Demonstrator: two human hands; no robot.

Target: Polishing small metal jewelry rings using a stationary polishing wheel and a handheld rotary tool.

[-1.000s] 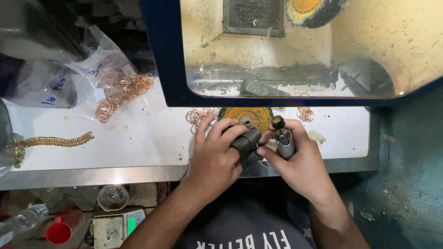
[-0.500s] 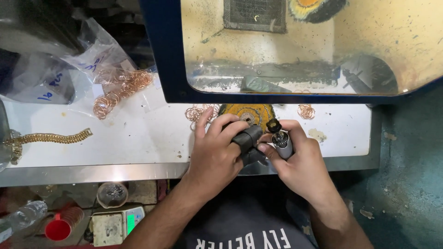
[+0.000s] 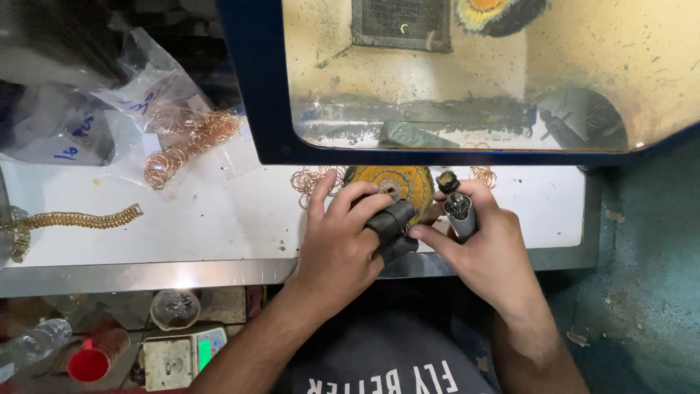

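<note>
A small rotary handpiece [image 3: 459, 211] is gripped upright in the right hand [image 3: 485, 252], its tip pointed away, just right of the yellow buffing wheel [image 3: 397, 186]. The left hand [image 3: 346, 244], black-wrapped fingers [image 3: 390, 219] clenched, is held against it. Clear bags [image 3: 138, 95] with blue markings lie far left of the wheel.
</note>
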